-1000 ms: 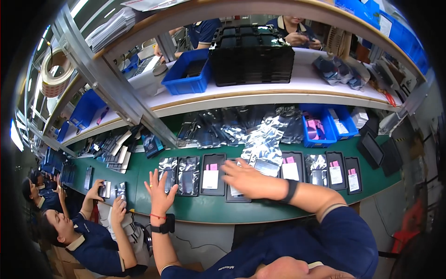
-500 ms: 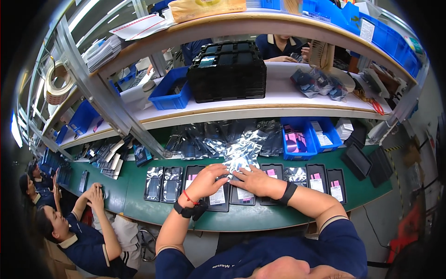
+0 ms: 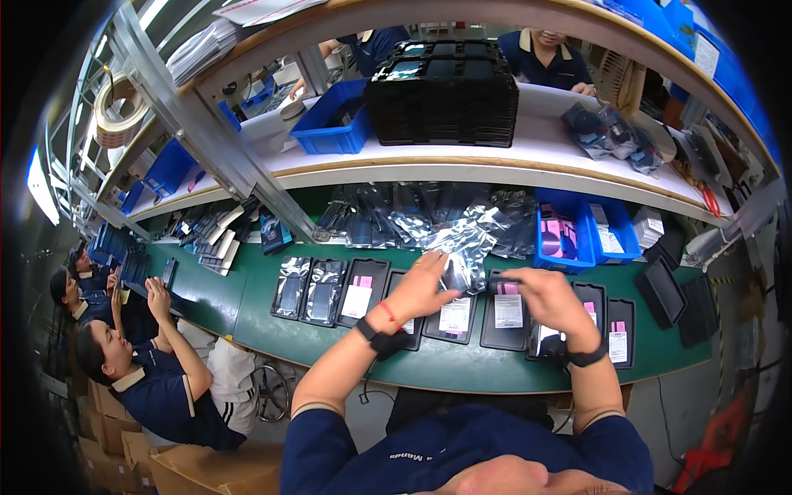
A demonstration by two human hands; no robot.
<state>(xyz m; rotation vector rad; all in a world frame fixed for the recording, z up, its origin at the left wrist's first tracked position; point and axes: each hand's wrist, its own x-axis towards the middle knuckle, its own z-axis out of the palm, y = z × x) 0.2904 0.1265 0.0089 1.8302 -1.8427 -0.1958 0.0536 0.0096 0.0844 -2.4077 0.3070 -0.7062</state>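
Head cam: our L hand (image 3: 421, 287), part-spread, is at silver bags (image 3: 472, 233); R hand (image 3: 549, 301), half-curled, over trays (image 3: 503, 337); we can't tell if either grips.

A green bench (image 3: 338, 355) carries a row of shallow black trays (image 3: 495, 338) along its front. Behind them lie a heap of silver bags (image 3: 487, 224) and two blue bins (image 3: 563, 261), with flat boxes (image 3: 219, 239) farther left. The white shelf (image 3: 396, 157) above holds a blue tub (image 3: 334, 142), a tall black stack (image 3: 441, 111) and clear plastic bags (image 3: 615, 139).
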